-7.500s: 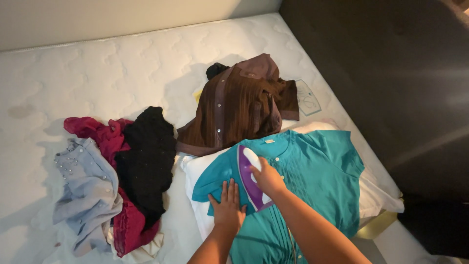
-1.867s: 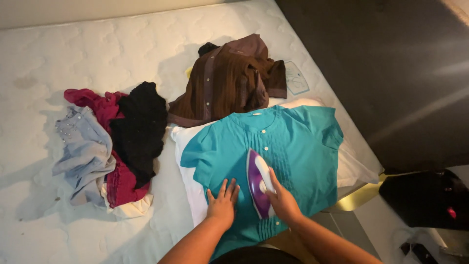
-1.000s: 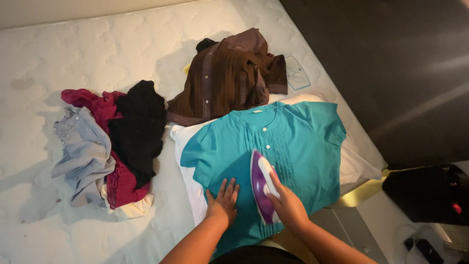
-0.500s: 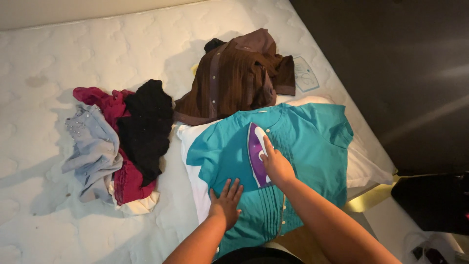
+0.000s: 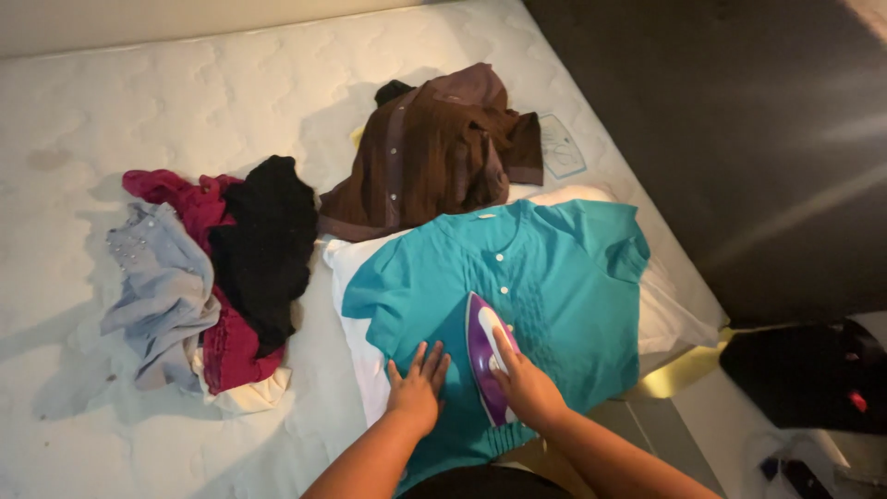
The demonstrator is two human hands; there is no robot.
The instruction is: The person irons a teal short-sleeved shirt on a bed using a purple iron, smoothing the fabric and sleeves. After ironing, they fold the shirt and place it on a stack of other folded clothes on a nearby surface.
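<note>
Your right hand point(image 5: 525, 393) is wrapped around the handle of the purple iron point(image 5: 487, 362), fingers closed over it, so the iron is fully in your grip and sits flat on the teal shirt point(image 5: 545, 296). The iron's long axis runs nearly straight away from you, leaning a little to the left, with its pointed tip toward the collar and its heel tucked under your palm. Most of the shirt that lies beyond the iron stretches ahead of the tip and off to the right, toward the far sleeve; the row of small buttons runs just right of the tip. Your left hand point(image 5: 416, 388) lies flat and open on the cloth just beside the iron's left edge, fingers spread and holding nothing, only pressing the fabric down. It is close to the iron but not touching it. The shirt is spread over a white cloth point(image 5: 356, 277) on the mattress point(image 5: 139, 83). A brown garment point(image 5: 434, 157) lies crumpled just past the collar, and a heap of grey, red and black clothes point(image 5: 217, 268) lies well apart to the left.
</note>
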